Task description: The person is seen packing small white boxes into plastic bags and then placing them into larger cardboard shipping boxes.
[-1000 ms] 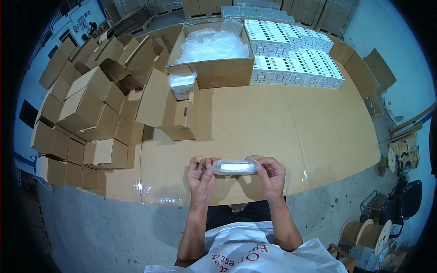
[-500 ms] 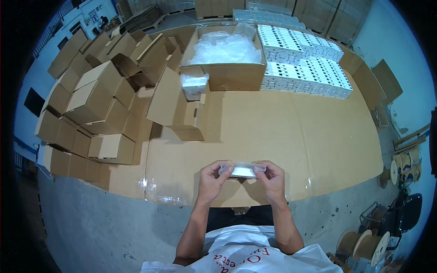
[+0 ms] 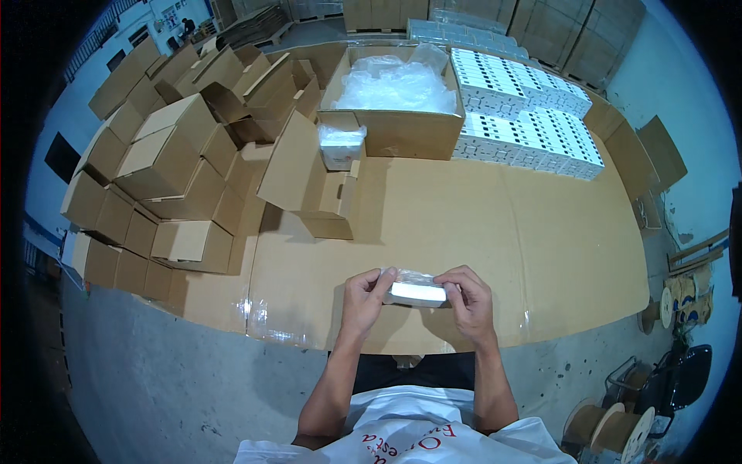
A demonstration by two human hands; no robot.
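A small flat white box in clear plastic wrap (image 3: 417, 291) is held level between both hands above the near edge of a cardboard-covered table (image 3: 541, 255). My left hand (image 3: 365, 300) pinches its left end. My right hand (image 3: 468, 301) grips its right end with the fingers curled over the top. Loose wrap sticks up above the box.
A small open carton (image 3: 325, 185) with a wrapped item stands at mid table. Behind it a large open carton (image 3: 394, 108) holds clear plastic bags. Rows of white boxes (image 3: 525, 108) lie at the back right. Stacked folded cartons (image 3: 162, 170) fill the left. Cable spools (image 3: 680, 294) sit on the floor at the right.
The hands have come closer together on the box and the box now sits slightly lower and nearer the body. The view has shifted a little.
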